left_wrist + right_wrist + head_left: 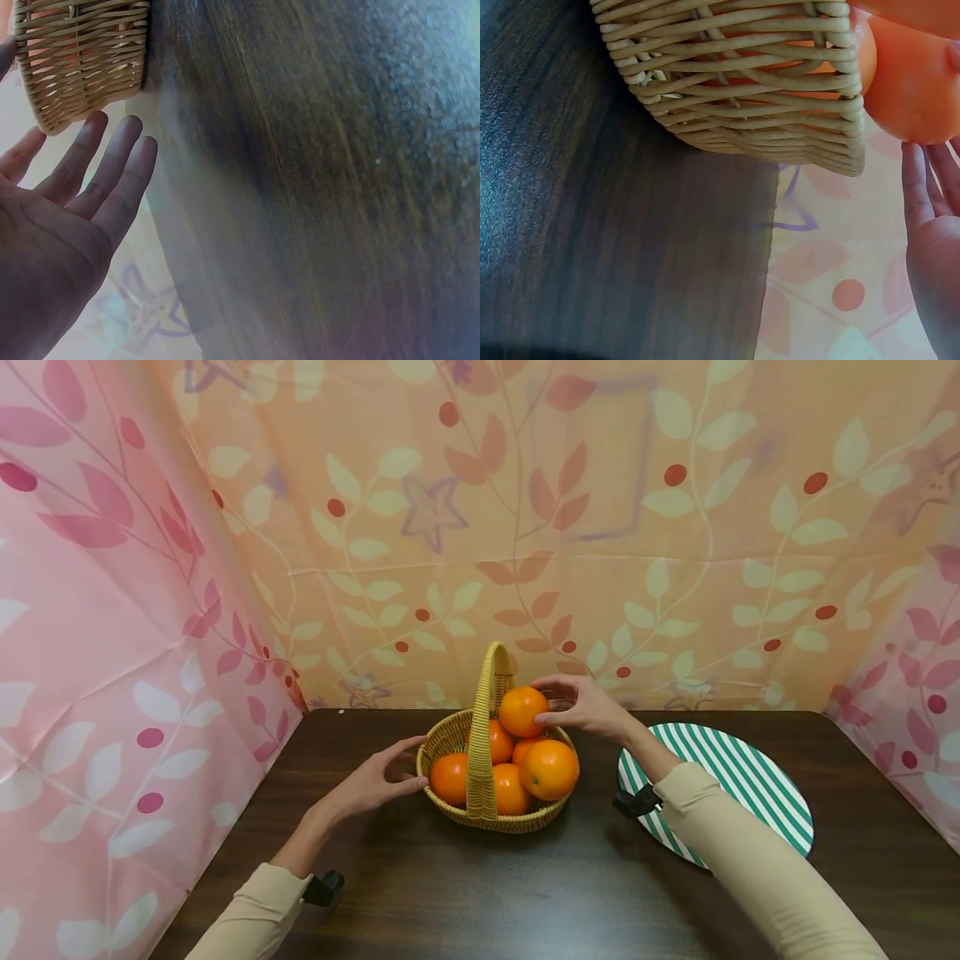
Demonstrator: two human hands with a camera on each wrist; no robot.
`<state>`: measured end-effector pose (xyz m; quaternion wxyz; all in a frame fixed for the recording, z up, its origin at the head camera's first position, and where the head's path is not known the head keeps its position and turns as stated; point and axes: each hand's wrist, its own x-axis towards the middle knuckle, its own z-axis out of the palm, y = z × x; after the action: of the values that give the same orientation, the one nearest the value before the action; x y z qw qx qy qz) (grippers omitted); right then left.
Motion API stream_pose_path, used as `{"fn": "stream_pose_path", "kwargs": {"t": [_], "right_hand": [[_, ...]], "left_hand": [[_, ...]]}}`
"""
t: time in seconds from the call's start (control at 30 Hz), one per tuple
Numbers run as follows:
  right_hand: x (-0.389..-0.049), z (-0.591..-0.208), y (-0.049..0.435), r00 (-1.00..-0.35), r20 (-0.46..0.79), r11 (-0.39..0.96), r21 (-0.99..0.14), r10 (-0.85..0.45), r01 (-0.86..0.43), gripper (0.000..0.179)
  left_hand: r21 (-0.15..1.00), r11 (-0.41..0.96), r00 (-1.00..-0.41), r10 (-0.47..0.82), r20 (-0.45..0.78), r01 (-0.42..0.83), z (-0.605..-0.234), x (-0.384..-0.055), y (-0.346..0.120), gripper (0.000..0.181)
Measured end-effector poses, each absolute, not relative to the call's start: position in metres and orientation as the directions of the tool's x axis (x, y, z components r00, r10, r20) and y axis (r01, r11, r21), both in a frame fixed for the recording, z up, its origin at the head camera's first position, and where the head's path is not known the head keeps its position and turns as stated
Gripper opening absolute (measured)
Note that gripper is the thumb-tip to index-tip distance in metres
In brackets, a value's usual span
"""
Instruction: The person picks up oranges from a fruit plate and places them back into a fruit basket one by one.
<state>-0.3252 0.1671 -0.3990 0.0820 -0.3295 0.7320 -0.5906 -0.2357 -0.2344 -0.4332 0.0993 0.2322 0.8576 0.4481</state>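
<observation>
A yellow wicker basket (481, 777) with a tall arched handle stands on the table, holding several oranges (551, 770). Above the pile at the basket's back right, my right hand (588, 706) pinches one orange (523, 711) between thumb and fingers. The right wrist view shows its fingertips against the underside of that orange (913, 90), beyond the basket rim. At the basket's left side, my left hand (367, 789) touches the rim with thumb and fingertips. Its fingers look loosely extended in the left wrist view, close to the woven wall (82, 64).
A round mat (757, 793) with green and white stripes lies on the right of the dark wooden table (465, 893), partly under my right forearm. Patterned cloth (600, 560) hangs behind the table's back edge and at both sides.
</observation>
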Motion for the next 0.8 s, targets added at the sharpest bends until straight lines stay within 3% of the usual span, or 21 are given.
{"fn": "stream_pose_path", "kwargs": {"t": [0.8], "right_hand": [[-0.3275,-0.3992,0.166,-0.747,0.286,0.055,-0.917,-0.599,-0.395,0.059]], "left_hand": [[0.822,0.482,-0.873,0.487,0.035,0.302,-0.4308,-0.2335,-0.2336,0.072]]}}
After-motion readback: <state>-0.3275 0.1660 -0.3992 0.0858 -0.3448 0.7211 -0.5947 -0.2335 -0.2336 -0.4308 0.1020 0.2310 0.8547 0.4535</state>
